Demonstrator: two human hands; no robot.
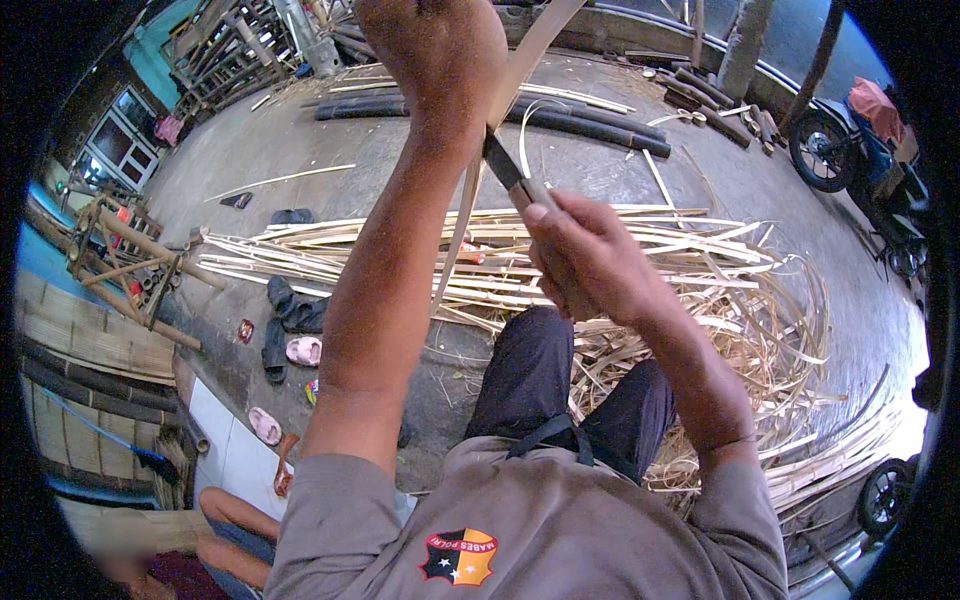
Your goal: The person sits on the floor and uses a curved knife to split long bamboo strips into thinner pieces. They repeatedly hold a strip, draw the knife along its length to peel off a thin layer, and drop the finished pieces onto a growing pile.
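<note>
An open-air bamboo workshop yard is showing here: split bamboo strips (620,250) are lying heaped on the concrete ground (300,150) at centre, dark bamboo poles (590,125) at twelve o'clock, woven bamboo panels (80,345) stacking at nine o'clock, a motorcycle (850,145) parking at two o'clock.

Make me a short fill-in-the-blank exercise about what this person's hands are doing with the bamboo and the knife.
1. The right hand grips a ____ by its handle.
2. The left hand holds up a long bamboo ____.
3. The blade meets the bamboo just ____ the left hand.
4. A heap of split bamboo lies on the ____ ahead of the knees.

Missing words: knife; strip; below; ground
</note>
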